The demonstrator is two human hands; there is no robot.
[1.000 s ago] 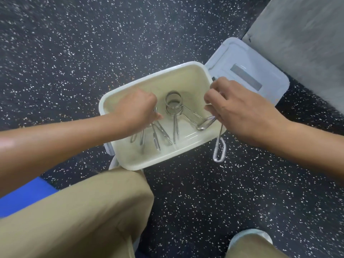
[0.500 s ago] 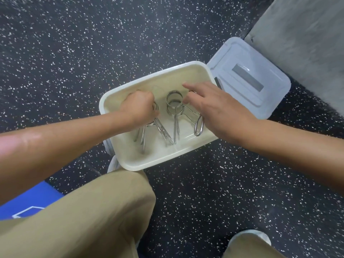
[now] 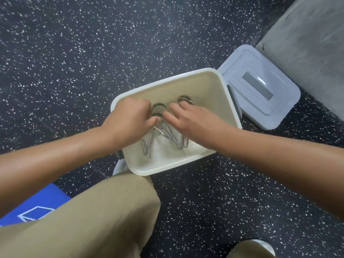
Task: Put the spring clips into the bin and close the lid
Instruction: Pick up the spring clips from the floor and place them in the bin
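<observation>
Both hands are reaching into the bin (image 3: 229,94): left hand (image 3: 128,121) curling on clips (image 3: 163,135), right hand (image 3: 193,121) spreading open; lid (image 3: 260,86) is lying beside.

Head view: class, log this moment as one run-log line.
hands: left and right in bin on clips | lid: off, beside bin | next: close lid

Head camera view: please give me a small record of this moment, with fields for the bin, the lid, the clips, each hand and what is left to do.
bin: white bin on the speckled floor, open
lid: grey lid off, lying on the floor at the bin's far right corner
clips: metal spring clips inside the bin; exact count unclear
left hand: left hand in the bin, fingers curled at a clip's coil
right hand: right hand in the bin, fingers spread over the clips
left to do: close the lid
</observation>
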